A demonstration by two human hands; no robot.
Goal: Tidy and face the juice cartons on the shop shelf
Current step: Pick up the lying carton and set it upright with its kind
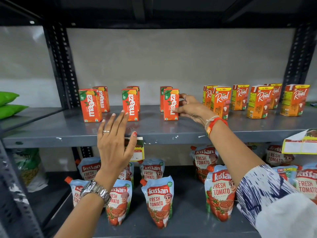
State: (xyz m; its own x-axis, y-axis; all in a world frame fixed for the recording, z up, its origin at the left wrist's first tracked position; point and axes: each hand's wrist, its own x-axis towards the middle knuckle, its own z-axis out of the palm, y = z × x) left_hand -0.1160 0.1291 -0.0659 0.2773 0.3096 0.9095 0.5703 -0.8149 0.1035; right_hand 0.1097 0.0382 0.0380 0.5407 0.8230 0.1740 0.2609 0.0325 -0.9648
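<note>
Orange Maaza cartons stand upright in three pairs on the grey shelf [171,131]: a left pair [90,105], a middle pair [130,104] and a right pair. My right hand [190,108] grips the front carton of the right pair [170,104], thumb on its front face and fingers around its right side. Fingers spread, my left hand [114,140] hovers open in front of the shelf edge, its fingertips just short of the middle pair. Several Real litchi cartons [257,102] stand in a loose row on the right of the shelf.
Kissan ketchup pouches [158,200] fill the shelf below. Green packets [8,103] lie at far left behind the black upright [63,66]. Price tags hang from the shelf edge at centre [138,151] and right [300,145]. Another shelf runs overhead.
</note>
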